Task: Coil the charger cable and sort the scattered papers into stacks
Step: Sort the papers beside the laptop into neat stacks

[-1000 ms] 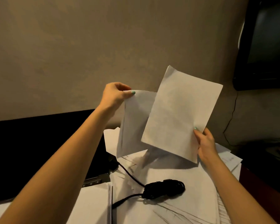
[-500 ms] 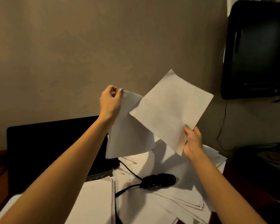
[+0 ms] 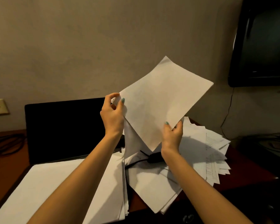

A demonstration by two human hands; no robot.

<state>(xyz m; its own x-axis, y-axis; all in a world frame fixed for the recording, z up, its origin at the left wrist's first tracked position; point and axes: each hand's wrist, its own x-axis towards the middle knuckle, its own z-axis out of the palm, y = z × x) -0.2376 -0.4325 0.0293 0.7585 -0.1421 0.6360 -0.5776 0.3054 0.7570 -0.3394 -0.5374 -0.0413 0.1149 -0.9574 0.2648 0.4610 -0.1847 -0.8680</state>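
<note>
— What has changed in the last second?

— The two sheets were held apart, overlapping only along one side. The right hand (image 3: pixel 172 135) has now swung the front sheet (image 3: pixel 160 102) across. Its corner reaches the left hand (image 3: pixel 111 115), and it covers most of the back sheet (image 3: pixel 131 143), which hangs below that hand.

— How are the hands holding them?

— The right hand pinches the front sheet's lower edge, with the thumb on the near face and the fingers curled behind. The left hand's fingers are curled and pinch the back sheet at its top. It cannot be told whether that hand has caught the front sheet's corner too.

— What does that mean for the task?

— The person seems to be joining the two sheets into one, probably to go on the stack (image 3: pixel 44 183) under the left forearm. The pile (image 3: pixel 200 156) beyond and below the right hand is fanned out, so much of the sorting remains.

— And the cable?

— The cable (image 3: pixel 153 159) lies on the pile just left of the right wrist. It is a dark bundle with a lead running toward the stack. How fully it is coiled cannot be told.
</note>
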